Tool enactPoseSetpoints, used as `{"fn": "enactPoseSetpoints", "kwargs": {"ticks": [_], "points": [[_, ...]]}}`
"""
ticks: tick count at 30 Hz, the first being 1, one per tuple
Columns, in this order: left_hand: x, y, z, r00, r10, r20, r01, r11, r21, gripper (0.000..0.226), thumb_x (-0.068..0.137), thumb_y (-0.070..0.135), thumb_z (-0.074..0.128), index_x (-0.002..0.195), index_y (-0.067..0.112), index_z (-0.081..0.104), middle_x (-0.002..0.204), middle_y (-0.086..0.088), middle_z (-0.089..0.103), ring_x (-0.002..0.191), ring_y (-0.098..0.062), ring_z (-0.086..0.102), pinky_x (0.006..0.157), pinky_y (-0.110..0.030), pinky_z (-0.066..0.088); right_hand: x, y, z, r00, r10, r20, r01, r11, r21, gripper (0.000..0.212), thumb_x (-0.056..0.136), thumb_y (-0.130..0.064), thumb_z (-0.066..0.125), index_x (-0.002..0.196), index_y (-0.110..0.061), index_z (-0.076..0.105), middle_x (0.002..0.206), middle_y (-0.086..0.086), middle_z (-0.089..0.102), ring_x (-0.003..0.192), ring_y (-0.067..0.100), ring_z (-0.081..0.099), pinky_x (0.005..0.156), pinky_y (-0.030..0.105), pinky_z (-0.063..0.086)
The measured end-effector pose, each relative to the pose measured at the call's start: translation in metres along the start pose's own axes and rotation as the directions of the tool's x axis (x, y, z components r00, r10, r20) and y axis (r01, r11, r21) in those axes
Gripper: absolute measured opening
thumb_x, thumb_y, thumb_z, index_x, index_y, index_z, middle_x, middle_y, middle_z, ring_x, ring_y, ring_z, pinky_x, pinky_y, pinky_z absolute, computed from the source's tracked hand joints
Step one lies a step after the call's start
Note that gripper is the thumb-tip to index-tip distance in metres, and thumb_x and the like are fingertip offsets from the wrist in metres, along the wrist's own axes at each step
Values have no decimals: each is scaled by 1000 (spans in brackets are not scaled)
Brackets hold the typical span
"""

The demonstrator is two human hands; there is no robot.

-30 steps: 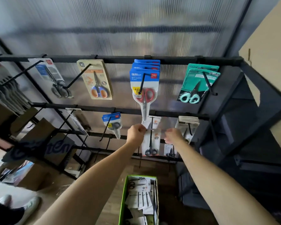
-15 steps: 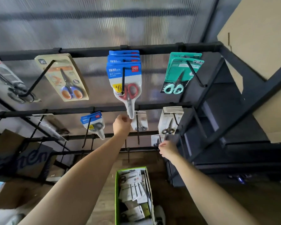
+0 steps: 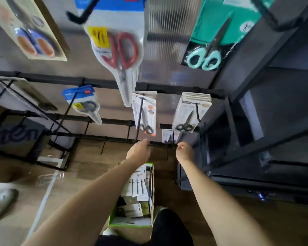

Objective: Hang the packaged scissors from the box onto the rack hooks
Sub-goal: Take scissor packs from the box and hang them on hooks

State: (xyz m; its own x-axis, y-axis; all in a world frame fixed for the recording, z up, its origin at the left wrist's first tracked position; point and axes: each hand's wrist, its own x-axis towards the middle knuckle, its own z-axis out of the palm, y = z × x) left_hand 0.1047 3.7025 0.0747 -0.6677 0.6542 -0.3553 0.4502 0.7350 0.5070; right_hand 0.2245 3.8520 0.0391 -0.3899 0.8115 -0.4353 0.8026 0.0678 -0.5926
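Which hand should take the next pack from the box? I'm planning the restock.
Probably the left hand: it hangs directly above the green-rimmed cardboard box of packaged scissors, seemingly empty. The right hand sits off to the side, fingers loosely curled.

a shop display being stocked

we are in a shop, at a black metal rack (image 3: 100,82) set with long hooks (image 3: 139,119). carded scissors hang on them by kind: red-handled packs (image 3: 119,50), mint-handled packs (image 3: 213,39), small white packs (image 3: 190,110). on the wooden floor below us stands a green box (image 3: 132,222) full of more packs.
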Motion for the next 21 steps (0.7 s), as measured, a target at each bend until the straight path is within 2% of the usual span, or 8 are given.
{"fn": "enactPoseSetpoints", "kwargs": {"ticks": [3, 5, 8, 11, 14, 17, 20, 21], "points": [[27, -4, 33, 999, -45, 4, 45, 999, 17, 26, 93, 22, 45, 117, 19, 56, 110, -8, 63, 99, -30, 61, 82, -40, 52, 50, 15, 22, 998, 68, -11, -66, 988, 141, 26, 101, -14, 46, 122, -12, 61, 123, 9, 65, 110, 29, 61, 88, 34, 50], [43, -8, 50, 998, -56, 11, 56, 998, 40, 33, 92, 20, 46, 124, 21, 54, 117, -10, 62, 104, -32, 61, 86, -41, 52, 77, 23, 37, 999, 47, 19, -50, 979, 200, 30, 97, -13, 52, 127, -12, 59, 126, 10, 64, 108, 31, 62, 90, 40, 54], [60, -18, 73, 999, -51, -7, 51, 998, 45, 33, 93, 20, 47, 126, 19, 52, 116, -10, 62, 102, -33, 61, 83, -41, 53, 101, 27, 56, 999, -22, 44, 12, 976, 216, 35, 96, -10, 54, 131, -11, 54, 127, 13, 61, 112, 35, 60, 95, 49, 51], [69, -29, 89, 998, -57, -27, 58, 998, 5, 25, 92, 20, 47, 117, 19, 53, 110, -8, 64, 93, -30, 61, 77, -39, 53, 115, 29, 64, 998, -62, -16, 64, 984, 169, 32, 97, -17, 56, 128, -6, 55, 127, 16, 61, 117, 34, 57, 94, 37, 49], [71, -30, 92, 997, -66, -40, 65, 997, -43, 24, 91, 22, 48, 114, 19, 54, 108, -5, 63, 90, -28, 60, 74, -36, 50, 120, 27, 58, 997, -82, -8, 82, 986, 147, 26, 99, -17, 56, 116, 2, 60, 109, 16, 64, 101, 29, 60, 76, 25, 40], [62, -24, 84, 998, -62, -31, 62, 998, -19, 25, 91, 23, 50, 115, 18, 54, 109, -7, 63, 96, -29, 60, 78, -38, 50, 104, 32, 52, 993, -119, -6, 119, 982, 147, 21, 97, -17, 60, 109, -1, 65, 95, 8, 65, 91, 25, 62, 72, 24, 38], [44, -13, 74, 998, -66, -1, 66, 997, 35, 22, 93, 25, 49, 113, 18, 53, 109, -6, 63, 99, -28, 60, 81, -39, 51, 77, 46, 47, 992, -117, 36, 111, 983, 144, 18, 93, -14, 59, 108, -8, 66, 104, 11, 71, 96, 29, 66, 76, 28, 48], [37, -9, 70, 998, -69, 14, 68, 996, 58, 23, 94, 25, 49, 115, 18, 53, 109, -6, 63, 100, -28, 60, 82, -39, 52, 66, 50, 44, 993, -107, 47, 100, 987, 122, 18, 92, -14, 58, 107, -9, 66, 105, 12, 71, 97, 30, 66, 75, 27, 47]]}}
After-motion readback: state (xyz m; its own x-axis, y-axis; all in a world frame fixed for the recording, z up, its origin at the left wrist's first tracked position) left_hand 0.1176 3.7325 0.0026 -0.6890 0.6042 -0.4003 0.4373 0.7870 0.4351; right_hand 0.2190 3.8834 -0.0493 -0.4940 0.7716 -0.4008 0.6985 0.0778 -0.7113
